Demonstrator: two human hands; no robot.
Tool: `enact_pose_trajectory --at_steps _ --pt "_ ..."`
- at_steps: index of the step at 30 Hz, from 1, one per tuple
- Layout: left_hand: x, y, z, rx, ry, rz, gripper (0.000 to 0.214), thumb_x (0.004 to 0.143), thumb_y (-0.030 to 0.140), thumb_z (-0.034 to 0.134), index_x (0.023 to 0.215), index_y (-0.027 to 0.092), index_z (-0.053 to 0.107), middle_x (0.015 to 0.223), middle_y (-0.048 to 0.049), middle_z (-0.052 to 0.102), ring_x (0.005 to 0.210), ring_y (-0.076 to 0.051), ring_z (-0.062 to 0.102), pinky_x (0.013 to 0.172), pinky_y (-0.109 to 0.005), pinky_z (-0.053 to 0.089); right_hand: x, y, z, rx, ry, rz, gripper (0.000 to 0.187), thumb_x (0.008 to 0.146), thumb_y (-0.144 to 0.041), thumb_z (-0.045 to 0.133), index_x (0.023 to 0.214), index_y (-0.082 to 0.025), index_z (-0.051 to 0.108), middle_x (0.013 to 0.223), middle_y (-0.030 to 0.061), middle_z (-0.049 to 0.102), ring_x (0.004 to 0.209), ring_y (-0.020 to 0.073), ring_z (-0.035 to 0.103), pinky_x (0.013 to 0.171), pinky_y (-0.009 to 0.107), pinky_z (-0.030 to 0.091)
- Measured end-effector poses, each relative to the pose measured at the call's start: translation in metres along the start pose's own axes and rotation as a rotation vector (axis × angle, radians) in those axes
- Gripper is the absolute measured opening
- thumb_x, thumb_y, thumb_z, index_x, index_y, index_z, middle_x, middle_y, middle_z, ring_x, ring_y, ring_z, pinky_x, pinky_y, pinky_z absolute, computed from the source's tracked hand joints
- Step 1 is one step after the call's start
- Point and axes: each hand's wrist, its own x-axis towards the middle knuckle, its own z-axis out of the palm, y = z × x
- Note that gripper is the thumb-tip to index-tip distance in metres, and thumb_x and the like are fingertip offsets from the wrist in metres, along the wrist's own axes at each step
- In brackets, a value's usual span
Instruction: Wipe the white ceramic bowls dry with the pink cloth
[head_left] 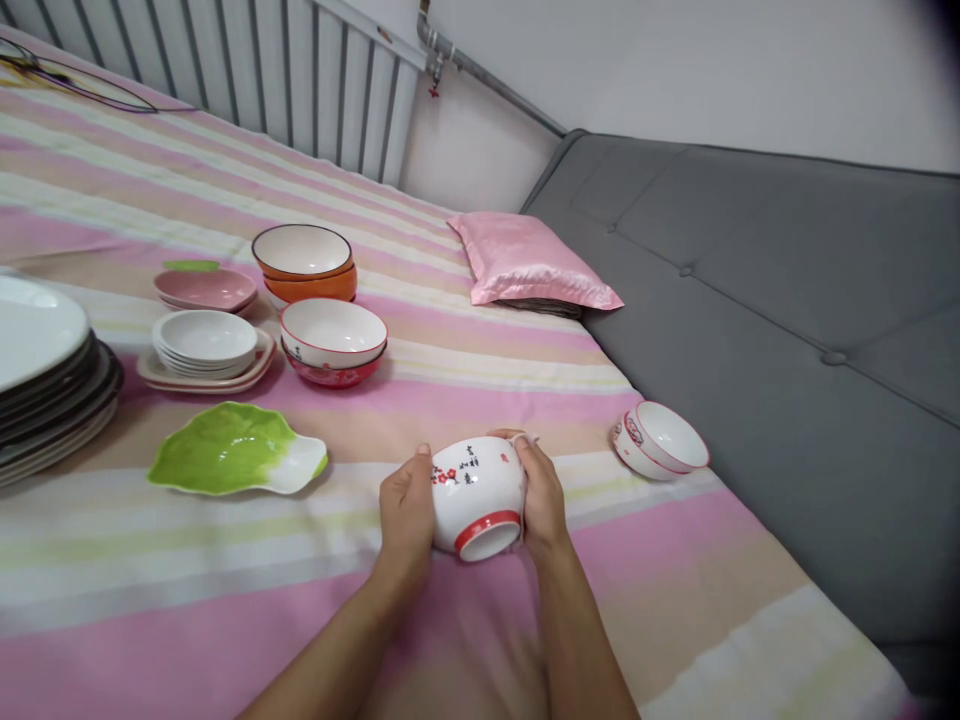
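From my screen I see a big bed point(675, 590) with pink, white, tan and pale yellow stripes. A soft gray headboard point(765, 300) with round buttons runs along the right. I see a shiny pink pillow point(532, 258) near it. At the back are a plain, pale wall point(675, 70), a white radiator point(217, 75) and a gray pipe point(502, 85) that slants down.
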Motion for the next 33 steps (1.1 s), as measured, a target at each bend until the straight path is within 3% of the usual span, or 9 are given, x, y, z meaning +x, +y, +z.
enact_pose_trajectory --at_steps 5,9,14,21,27,30,33 --pt "0.005 0.011 0.001 -0.142 0.084 -0.144 0.031 0.070 0.046 0.067 0.067 0.015 0.063 0.061 -0.0010 0.066 0.055 -0.015 0.059 0.053 -0.025 0.047 0.008 0.009 -0.004 0.261 0.140 0.198 0.029 0.076 -0.040 0.060 0.091 -0.017 0.068 0.089 0.0049 0.073 0.086 0.0228 0.067 0.078 0.035 0.052" --pt "0.012 0.015 0.000 -0.194 0.149 -0.235 0.025 0.074 0.038 0.064 0.079 0.014 0.068 0.073 -0.0047 0.071 0.063 -0.017 0.064 0.058 -0.027 0.051 0.015 0.009 -0.019 0.497 0.198 0.328 0.029 0.078 -0.040 0.057 0.095 -0.019 0.068 0.090 0.0053 0.074 0.091 0.0244 0.068 0.084 0.041 0.053" --pt "0.021 0.014 -0.003 -0.301 0.212 -0.287 0.016 0.081 0.029 0.062 0.085 0.016 0.069 0.086 -0.0033 0.072 0.072 -0.013 0.065 0.063 -0.021 0.052 0.017 0.002 -0.036 0.479 0.278 0.160 0.031 0.081 -0.044 0.055 0.097 -0.020 0.068 0.092 0.0058 0.074 0.094 0.0243 0.068 0.089 0.045 0.052" --pt "0.023 0.022 -0.002 -0.349 0.234 -0.386 0.010 0.083 0.022 0.061 0.088 0.017 0.068 0.091 -0.0029 0.072 0.079 -0.014 0.065 0.065 -0.021 0.053 0.009 -0.010 -0.037 0.387 0.289 -0.123 0.034 0.087 -0.046 0.048 0.107 -0.025 0.066 0.110 0.0043 0.069 0.104 0.0210 0.064 0.095 0.041 0.048" --pt "0.026 0.018 -0.004 -0.344 0.225 -0.387 0.009 0.083 0.022 0.061 0.088 0.018 0.068 0.093 -0.0034 0.073 0.084 -0.016 0.067 0.067 -0.022 0.054 0.006 -0.025 -0.049 0.348 0.441 -0.270 0.030 0.088 -0.041 0.048 0.106 -0.026 0.067 0.113 0.0030 0.067 0.111 0.0197 0.060 0.099 0.038 0.046" --pt "0.027 0.015 -0.005 -0.305 0.235 -0.383 0.012 0.084 0.025 0.061 0.090 0.019 0.068 0.095 -0.0040 0.072 0.087 -0.017 0.067 0.068 -0.023 0.055 0.000 -0.029 -0.040 0.266 0.320 -0.243 0.037 0.090 -0.047 0.043 0.111 -0.028 0.065 0.111 0.0030 0.069 0.107 0.0214 0.062 0.094 0.040 0.048" --pt "0.028 0.011 -0.006 -0.275 0.239 -0.372 0.015 0.082 0.027 0.063 0.093 0.018 0.067 0.095 -0.0056 0.072 0.085 -0.017 0.067 0.069 -0.025 0.056 -0.007 -0.025 -0.024 0.188 0.035 -0.118 0.047 0.090 -0.055 0.038 0.115 -0.025 0.065 0.112 0.0053 0.068 0.106 0.0245 0.062 0.090 0.042 0.048"
